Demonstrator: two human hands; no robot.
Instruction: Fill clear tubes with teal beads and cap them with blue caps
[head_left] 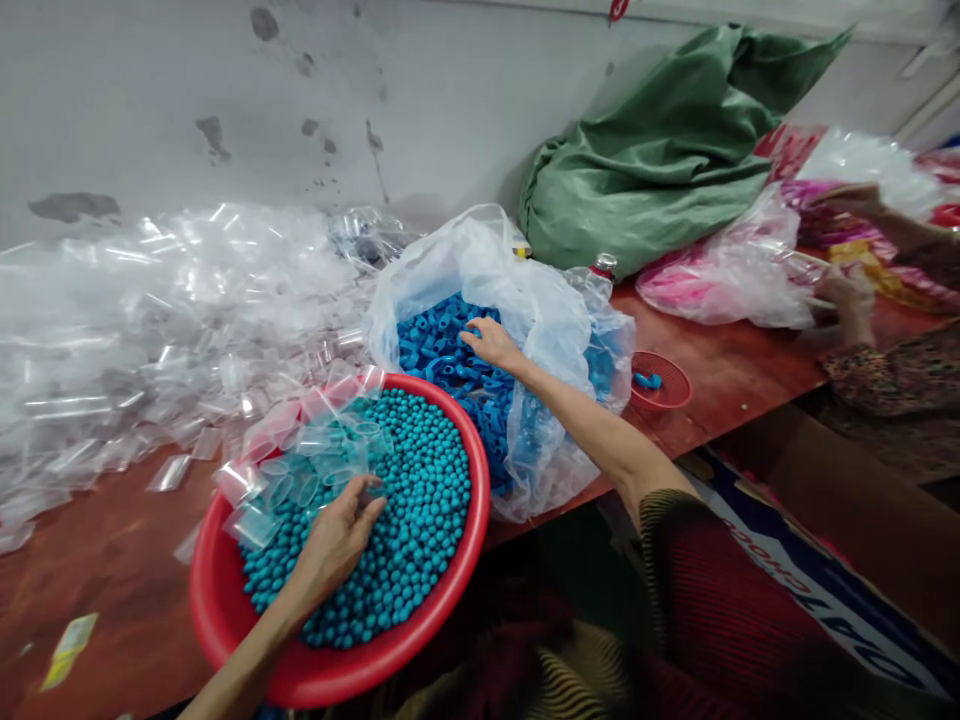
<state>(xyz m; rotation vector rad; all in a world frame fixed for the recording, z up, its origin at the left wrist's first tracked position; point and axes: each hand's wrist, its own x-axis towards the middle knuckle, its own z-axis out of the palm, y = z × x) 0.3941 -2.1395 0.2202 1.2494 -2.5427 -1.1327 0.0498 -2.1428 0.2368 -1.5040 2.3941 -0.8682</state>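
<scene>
Over a red basin (pixel 476 540) of small teal balls (pixel 420 470), my left hand (pixel 337 540) is low, close to the balls. Its fingers curve with a gap to the thumb, and nothing shows between them. Clear plastic tubes (pixel 330 450) lie on top of the balls by its fingertips. My right hand (pixel 493 343) reaches into a white plastic bag (pixel 480 250) of blue plastic pieces (pixel 442 345). Its fingers are bent and slightly apart just above the pieces; I see no piece in them.
A big heap of clear tubes (pixel 150 340) covers the table's left. A green sack (pixel 645 190) leans on the wall. Right of the bag is a small red basket (pixel 660 382) with blue pieces. Another person's hands (pixel 847 290) are at the far right, near pink plastic bags (pixel 735 270).
</scene>
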